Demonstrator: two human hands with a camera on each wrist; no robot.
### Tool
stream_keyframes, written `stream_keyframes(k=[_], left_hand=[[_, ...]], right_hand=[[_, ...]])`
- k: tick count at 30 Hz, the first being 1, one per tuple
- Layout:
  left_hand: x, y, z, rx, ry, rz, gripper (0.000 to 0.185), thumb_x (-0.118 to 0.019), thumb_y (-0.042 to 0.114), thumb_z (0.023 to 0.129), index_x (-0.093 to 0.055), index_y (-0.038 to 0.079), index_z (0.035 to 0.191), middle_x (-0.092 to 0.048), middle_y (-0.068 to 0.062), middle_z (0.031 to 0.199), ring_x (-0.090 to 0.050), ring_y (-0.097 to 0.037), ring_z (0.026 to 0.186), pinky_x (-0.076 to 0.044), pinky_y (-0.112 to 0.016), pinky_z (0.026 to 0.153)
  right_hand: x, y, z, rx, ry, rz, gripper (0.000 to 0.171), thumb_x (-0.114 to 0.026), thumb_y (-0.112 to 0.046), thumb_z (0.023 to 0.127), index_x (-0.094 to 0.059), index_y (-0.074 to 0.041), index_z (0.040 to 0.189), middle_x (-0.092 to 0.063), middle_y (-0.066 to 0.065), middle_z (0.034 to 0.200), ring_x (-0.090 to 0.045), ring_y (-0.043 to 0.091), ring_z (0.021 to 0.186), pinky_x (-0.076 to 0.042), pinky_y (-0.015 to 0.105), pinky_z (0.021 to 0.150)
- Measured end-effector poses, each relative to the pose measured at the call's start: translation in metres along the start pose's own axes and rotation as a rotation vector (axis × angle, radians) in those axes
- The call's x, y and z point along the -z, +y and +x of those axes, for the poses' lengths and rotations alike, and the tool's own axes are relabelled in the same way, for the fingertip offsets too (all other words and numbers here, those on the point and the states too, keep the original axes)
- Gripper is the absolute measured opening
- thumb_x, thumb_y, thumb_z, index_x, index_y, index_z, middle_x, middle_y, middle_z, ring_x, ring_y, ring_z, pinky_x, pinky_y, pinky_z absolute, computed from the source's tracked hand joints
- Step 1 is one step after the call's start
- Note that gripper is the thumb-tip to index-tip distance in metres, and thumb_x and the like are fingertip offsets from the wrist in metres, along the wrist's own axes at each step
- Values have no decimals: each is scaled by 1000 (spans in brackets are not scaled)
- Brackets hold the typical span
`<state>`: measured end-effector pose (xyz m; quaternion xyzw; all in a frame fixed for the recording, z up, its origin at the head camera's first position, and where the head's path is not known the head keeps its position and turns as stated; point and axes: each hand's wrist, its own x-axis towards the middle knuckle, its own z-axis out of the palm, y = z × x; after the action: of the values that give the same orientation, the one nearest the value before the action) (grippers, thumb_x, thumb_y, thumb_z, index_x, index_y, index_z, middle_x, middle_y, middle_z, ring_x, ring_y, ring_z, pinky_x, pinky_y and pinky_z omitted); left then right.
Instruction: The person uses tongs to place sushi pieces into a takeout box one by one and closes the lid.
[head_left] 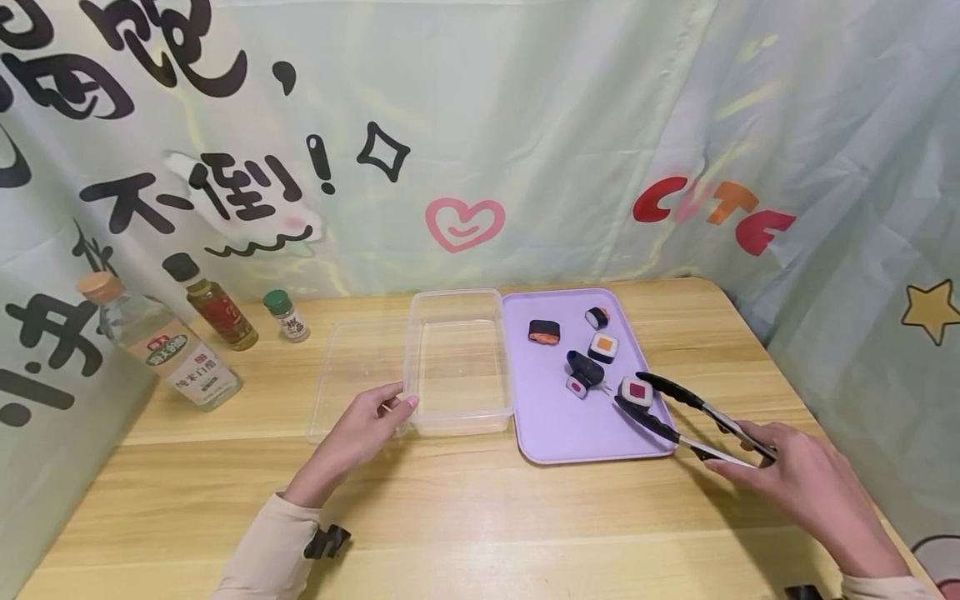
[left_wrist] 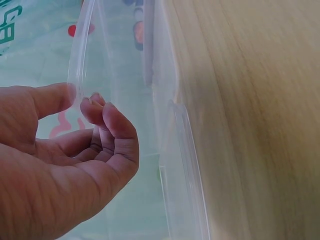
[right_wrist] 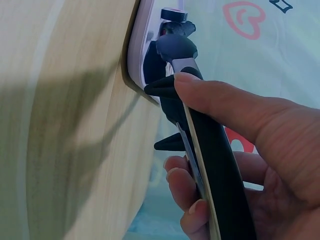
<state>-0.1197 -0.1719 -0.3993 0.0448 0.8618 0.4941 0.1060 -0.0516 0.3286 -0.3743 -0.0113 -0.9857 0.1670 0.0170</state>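
Observation:
My left hand (head_left: pixel 367 429) pinches the left rim of a clear plastic container (head_left: pixel 459 417), thumb outside and curled fingertips at the rim, as the left wrist view shows. My right hand (head_left: pixel 802 479) grips black-and-silver tongs (head_left: pixel 652 422) by their arms. The tongs' black tips stand on either side of a sushi roll (head_left: pixel 637 391) with a dark pink centre, over the right side of a purple tray (head_left: pixel 555 446). Farther left on the tray lie an orange-centred roll (head_left: pixel 603 347), an orange-bottomed black piece (head_left: pixel 544 332), a small roll (head_left: pixel 597 317) and a dark cone-shaped piece (head_left: pixel 585 367).
A flat clear lid (head_left: pixel 356 367) lies left of the container. Farther left stand a large clear bottle with an orange cap (head_left: pixel 176 354), a dark-capped oil bottle (head_left: pixel 221 312) and a green-capped shaker (head_left: pixel 287 317). A printed curtain (head_left: pixel 540 150) hangs behind the wooden table (head_left: pixel 450 517).

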Motion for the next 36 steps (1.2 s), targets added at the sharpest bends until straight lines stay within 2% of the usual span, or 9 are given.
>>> stream_keyframes(k=[2, 9, 17, 24, 30, 32, 36], left_hand=[[0, 0, 0, -1, -2, 2, 55, -58, 28, 104, -49, -8, 144, -58, -10, 97, -52, -19, 79, -44, -26, 58], [-1, -1, 1, 6, -9, -2, 53, -57, 27, 105, -48, -7, 145, -58, -10, 97, -53, -20, 80, -44, -25, 58], [-1, 0, 2, 12, -14, -2, 54, -56, 28, 105, -47, -7, 146, -58, -10, 98, -53, -20, 80, -44, -26, 58], [0, -1, 1, 4, -8, 2, 55, -57, 29, 105, -47, -8, 145, -58, -10, 97, -52, -19, 80, -44, -26, 59], [0, -1, 0, 3, -18, -20, 56, -57, 29, 105, -46, -8, 146, -57, -10, 98, -52, -20, 80, -44, -26, 59], [0, -1, 0, 4, -24, -26, 57, -57, 29, 105, -45, -9, 146, -57, -11, 98, -53, -21, 80, -44, -26, 59], [1, 0, -1, -2, -32, -45, 57, -57, 29, 105, -45, -9, 146, -58, -12, 98, -54, -22, 80, -44, -26, 58]], right_hand=[[1, 1, 1, -4, 1, 0, 80, -86, -56, 73, -69, 2, 126, -70, 22, 102, -52, 24, 69, -38, 35, 54], [2, 0, 2, -20, 4, -6, 80, -88, -53, 73, -68, 6, 123, -70, 16, 89, -48, 23, 67, -36, 35, 54], [3, 1, 1, -7, 34, -10, 75, -89, -51, 72, -71, 4, 120, -72, 22, 96, -55, 25, 70, -40, 40, 55], [4, -1, 1, -7, 42, -14, 74, -88, -50, 73, -71, 6, 119, -69, 11, 79, -50, 23, 66, -38, 38, 55], [8, -5, 0, -13, 48, -24, 76, -86, -51, 76, -68, 6, 123, -50, 0, 60, -44, 21, 61, -34, 36, 54], [9, -7, -1, -12, 56, -25, 75, -86, -50, 77, -68, 6, 124, -42, -2, 58, -40, 20, 59, -31, 34, 53], [11, -10, 0, 18, 98, -13, 73, -87, -47, 77, -69, 6, 122, -36, -1, 57, -36, 19, 56, -28, 34, 52]])
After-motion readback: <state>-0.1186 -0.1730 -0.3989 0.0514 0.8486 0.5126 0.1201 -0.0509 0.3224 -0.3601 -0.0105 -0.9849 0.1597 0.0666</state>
